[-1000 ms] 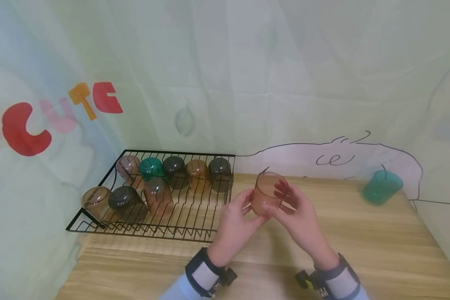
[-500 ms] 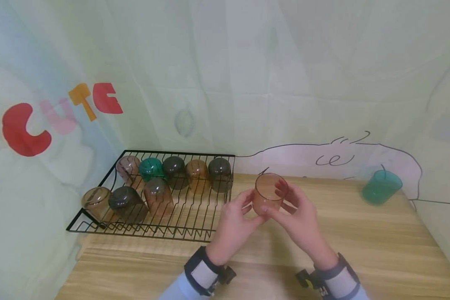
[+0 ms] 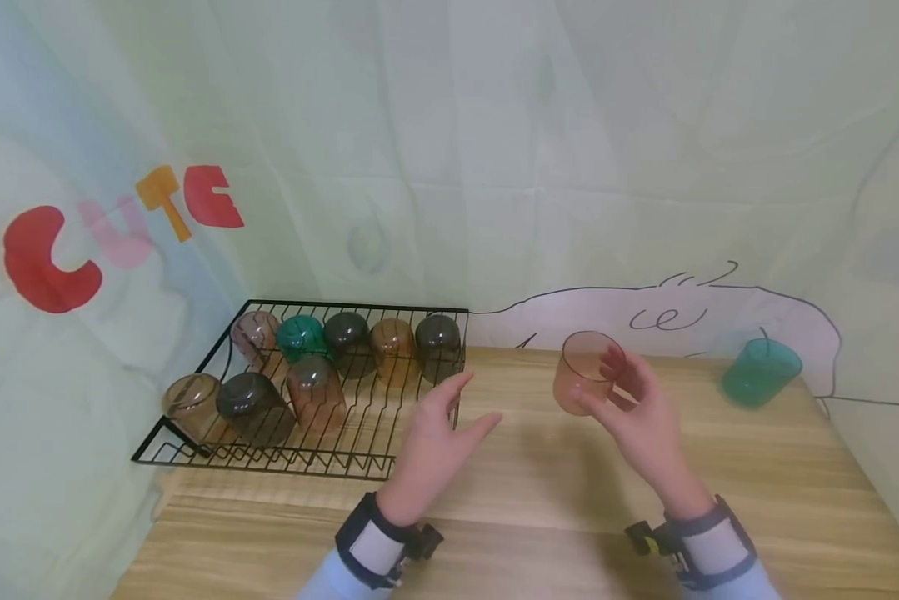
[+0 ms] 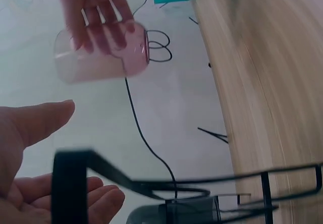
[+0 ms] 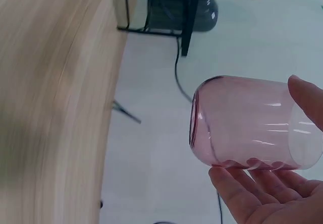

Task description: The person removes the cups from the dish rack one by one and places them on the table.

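Note:
A clear pink drinking glass [image 3: 580, 383] is held upright, mouth up, above the table by my right hand [image 3: 647, 425]. In the right wrist view the thumb lies on one side of the pink glass [image 5: 247, 123] and the fingers [image 5: 252, 191] on the other. My left hand [image 3: 434, 442] holds nothing; its thumb and fingers are spread apart beside the right end of the black wire rack [image 3: 389, 477]. The left wrist view shows that hand's thumb [image 4: 45, 119] well apart from the pink glass [image 4: 101, 55].
Several tinted glasses stand upside down on the rack in two rows, among them a green glass [image 3: 302, 336] and a dark grey glass [image 3: 440, 342]. A teal glass [image 3: 761, 375] sits tilted at the table's right back. A printed curtain [image 3: 554, 167] closes off the back.
Both hands held the pink glass earlier. My left hand has let go and moved left toward the rack, while my right hand has carried the glass to the right.

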Available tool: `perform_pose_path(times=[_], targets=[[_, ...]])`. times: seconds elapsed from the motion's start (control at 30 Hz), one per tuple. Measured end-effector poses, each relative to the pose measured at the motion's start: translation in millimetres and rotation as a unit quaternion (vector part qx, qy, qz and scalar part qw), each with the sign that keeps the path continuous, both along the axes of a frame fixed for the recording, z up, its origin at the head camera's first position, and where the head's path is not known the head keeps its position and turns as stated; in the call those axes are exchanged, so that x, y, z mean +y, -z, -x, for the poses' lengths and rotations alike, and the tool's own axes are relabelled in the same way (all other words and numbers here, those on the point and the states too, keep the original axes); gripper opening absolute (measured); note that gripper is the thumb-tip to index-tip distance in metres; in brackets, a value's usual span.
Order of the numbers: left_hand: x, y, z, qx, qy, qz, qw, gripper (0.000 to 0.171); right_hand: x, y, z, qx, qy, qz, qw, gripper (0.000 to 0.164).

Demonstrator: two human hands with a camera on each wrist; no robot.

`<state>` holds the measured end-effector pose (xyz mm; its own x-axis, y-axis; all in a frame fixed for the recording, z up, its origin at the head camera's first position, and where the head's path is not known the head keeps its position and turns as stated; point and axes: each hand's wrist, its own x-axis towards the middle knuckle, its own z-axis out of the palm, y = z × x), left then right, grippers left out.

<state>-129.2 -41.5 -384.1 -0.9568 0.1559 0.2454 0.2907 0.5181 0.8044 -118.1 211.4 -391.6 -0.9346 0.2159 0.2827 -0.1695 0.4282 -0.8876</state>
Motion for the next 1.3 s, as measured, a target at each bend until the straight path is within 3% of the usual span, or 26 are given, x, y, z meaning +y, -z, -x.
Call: perform_pose_path(times=[0.3, 0.47, 0.87, 1.3], targets=[[-22.9, -2.1, 5.7, 0.004, -0.055, 0.014, 0.9984, 0.061, 44.4, 15.2, 7.2, -0.041, 0.059, -0.016, 0.997, 0.081], [-34.9, -3.2, 7.8, -0.003, -0.073, 0.022, 0.9971, 0.063, 67.0, 25.8, 13.7, -0.072, 0.096, 0.001, 0.993, 0.089], [-52.5, 0.8, 10.8, -0.008, -0.084, 0.038, 0.9957, 0.064, 112.8, 50.4, 26.9, -0.106, 0.204, 0.054, 0.972, 0.096], [-52.0, 3.0, 14.5, -0.013, -0.087, 0.062, 0.9942, 0.064, 123.9, 57.0, 39.2, -0.134, 0.223, 0.045, 0.965, 0.095]])
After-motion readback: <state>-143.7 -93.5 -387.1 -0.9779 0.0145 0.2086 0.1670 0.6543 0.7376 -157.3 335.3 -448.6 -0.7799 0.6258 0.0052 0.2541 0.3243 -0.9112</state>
